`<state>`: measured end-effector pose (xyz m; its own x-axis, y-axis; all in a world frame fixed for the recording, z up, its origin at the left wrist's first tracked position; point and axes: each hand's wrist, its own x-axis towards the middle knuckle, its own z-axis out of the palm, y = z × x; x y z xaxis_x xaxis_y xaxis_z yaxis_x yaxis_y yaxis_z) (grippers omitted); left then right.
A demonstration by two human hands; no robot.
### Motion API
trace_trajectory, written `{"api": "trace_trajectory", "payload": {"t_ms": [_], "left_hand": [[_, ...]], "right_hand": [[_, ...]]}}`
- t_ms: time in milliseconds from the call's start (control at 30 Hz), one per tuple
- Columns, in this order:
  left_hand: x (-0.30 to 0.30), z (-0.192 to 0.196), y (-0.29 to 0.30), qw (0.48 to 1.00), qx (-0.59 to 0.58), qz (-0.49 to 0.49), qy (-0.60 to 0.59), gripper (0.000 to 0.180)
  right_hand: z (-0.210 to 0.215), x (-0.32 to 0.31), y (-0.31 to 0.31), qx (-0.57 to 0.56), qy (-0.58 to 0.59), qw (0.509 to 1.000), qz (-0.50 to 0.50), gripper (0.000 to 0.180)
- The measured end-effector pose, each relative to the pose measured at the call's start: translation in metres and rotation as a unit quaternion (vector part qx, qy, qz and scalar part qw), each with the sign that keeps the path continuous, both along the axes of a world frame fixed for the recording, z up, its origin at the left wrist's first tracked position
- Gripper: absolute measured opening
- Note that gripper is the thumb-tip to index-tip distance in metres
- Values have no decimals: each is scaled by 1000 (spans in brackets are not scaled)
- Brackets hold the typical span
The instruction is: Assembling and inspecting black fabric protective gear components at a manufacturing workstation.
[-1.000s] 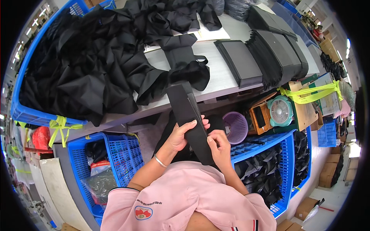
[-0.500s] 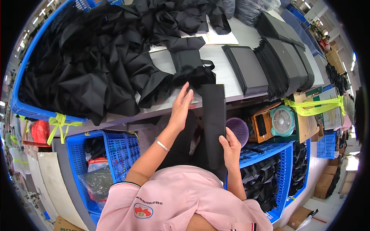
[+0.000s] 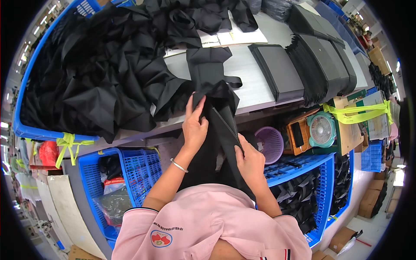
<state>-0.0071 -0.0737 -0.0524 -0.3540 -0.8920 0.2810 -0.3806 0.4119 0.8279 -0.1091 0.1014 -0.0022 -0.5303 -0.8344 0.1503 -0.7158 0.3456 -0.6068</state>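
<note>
A black fabric piece (image 3: 209, 73) with a side loop lies over the table's near edge, and its near end hangs open. With fingertips at that end's left side, my left hand (image 3: 195, 130) grips the fabric. My right hand (image 3: 251, 161) is closed on the edge of a long, flat black panel (image 3: 225, 123), thumb on top. The panel slants up from my lap, and its upper end meets the fabric's open end. How far it reaches inside is hidden.
A large heap of black fabric pieces (image 3: 104, 73) fills the left of the table. Stacked dark flat panels (image 3: 277, 71) stand at the right. Below are blue crates (image 3: 141, 173), a purple basket (image 3: 270, 145) and a small green fan (image 3: 321, 130).
The panel has gone from upright to slanting, its upper end now at the fabric. My left hand has moved left and taken the fabric's edge. My right hand has shifted slightly left and up.
</note>
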Motion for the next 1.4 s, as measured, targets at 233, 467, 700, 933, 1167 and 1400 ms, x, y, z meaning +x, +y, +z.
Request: {"api": "trace_trajectory", "payload": {"t_ms": [233, 467, 700, 933, 1167, 1400], "left_hand": [[-1, 35, 32, 951, -136, -271, 59, 27], [21, 47, 63, 953, -172, -235, 83, 72], [36, 10, 73, 983, -150, -92, 43, 82], [19, 31, 77, 983, -83, -58, 155, 75], [13, 40, 82, 975, -77, -79, 193, 64], [16, 52, 98, 971, -52, -108, 207, 60]], "right_hand": [[-17, 0, -34, -31, 120, 992, 28, 21], [-71, -22, -48, -222, -241, 944, 39, 12], [-56, 5, -31, -340, -524, 778, -64, 23], [-15, -6, -35, -349, -584, 720, -140, 34], [-20, -7, -30, -361, -616, 685, -145, 33], [-45, -4, -32, -371, -659, 651, -65, 28]]}}
